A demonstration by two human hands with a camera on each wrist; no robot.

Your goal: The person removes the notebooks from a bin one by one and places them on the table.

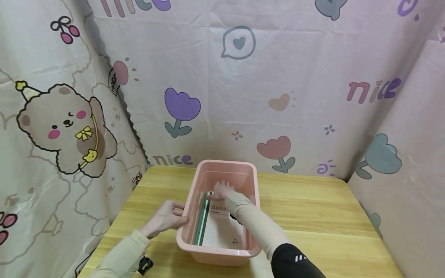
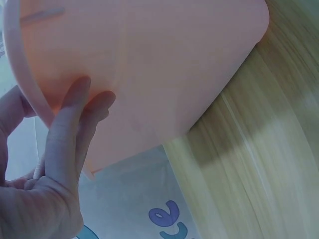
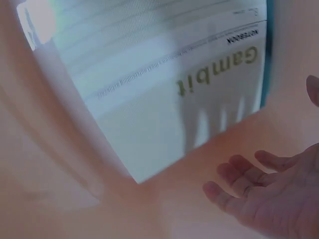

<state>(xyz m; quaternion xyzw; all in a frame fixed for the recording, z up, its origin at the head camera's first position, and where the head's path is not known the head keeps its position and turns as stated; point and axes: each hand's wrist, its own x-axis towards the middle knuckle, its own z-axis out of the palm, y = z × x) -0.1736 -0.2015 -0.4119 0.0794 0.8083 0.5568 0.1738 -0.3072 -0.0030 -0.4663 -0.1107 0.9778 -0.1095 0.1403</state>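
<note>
The pink bin (image 1: pixel 222 252) stands just to the right of your left fingers, and the notebook (image 1: pixel 219 231) lies cover up inside it, on your side of the right fingertips. Judging from how things lie, getting the notebook into the bin is done; not yet done is having both hands away from it. Whether you mean to adjust the notebook or lift it cannot be told. Your left hand (image 1: pixel 167 216) pinches the bin's rim, its fingers against the outer wall and the thumb over the edge. Your right hand (image 1: pixel 221 191) is inside the bin, fingers loose and slightly spread, grasping nothing; in the right wrist view they show apart from the notebook.

As for surfaces, the hanging sheet (image 1: pixel 215 77) beyond your fingers is pale, creased and printed with flowers, hearts and a bear. Below your left fingers, the table (image 1: pixel 313 216) has a yellowish wood grain. The bin looks like smooth plastic, a deep rounded rectangle with a flared lip. The notebook is a pale, square-cornered rectangle with fine ruled lines, a teal strip (image 1: pixel 203 219) down its left side and, nearest your right fingers, gold-brown "Gambit" lettering (image 3: pixel 219 72).
</note>
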